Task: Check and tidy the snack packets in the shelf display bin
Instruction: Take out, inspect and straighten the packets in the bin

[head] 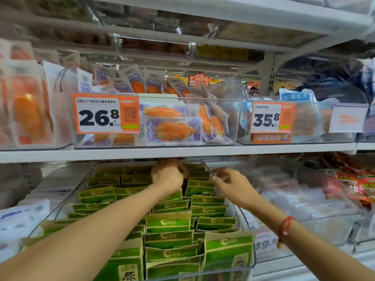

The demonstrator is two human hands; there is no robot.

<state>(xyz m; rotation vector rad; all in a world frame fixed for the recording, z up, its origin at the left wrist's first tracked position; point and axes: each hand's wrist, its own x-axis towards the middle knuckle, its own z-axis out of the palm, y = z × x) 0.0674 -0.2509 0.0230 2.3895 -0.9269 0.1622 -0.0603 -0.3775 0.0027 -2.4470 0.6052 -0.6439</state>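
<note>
You are gripping rear green packets (199, 188) with left hand (168, 176); right hand (233, 184) pinching bin wall (241, 218); front rows looking tidy already

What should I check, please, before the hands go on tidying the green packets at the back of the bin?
1. Left hand is on the back rows of green packets: ok, though its fingers are hidden, so its grip cannot be told.
2. Right hand is clear of the packets: ok, it is at the clear bin right wall with fingers loosely curled; whether it pinches the wall cannot be told.
3. Packets stand upright in rows: mostly ok; several in the front rows lean.
4. Room under the shelf above: not ok, the left hand is close beneath its edge.
5. Price tag readable: cannot tell, blurred.
</note>
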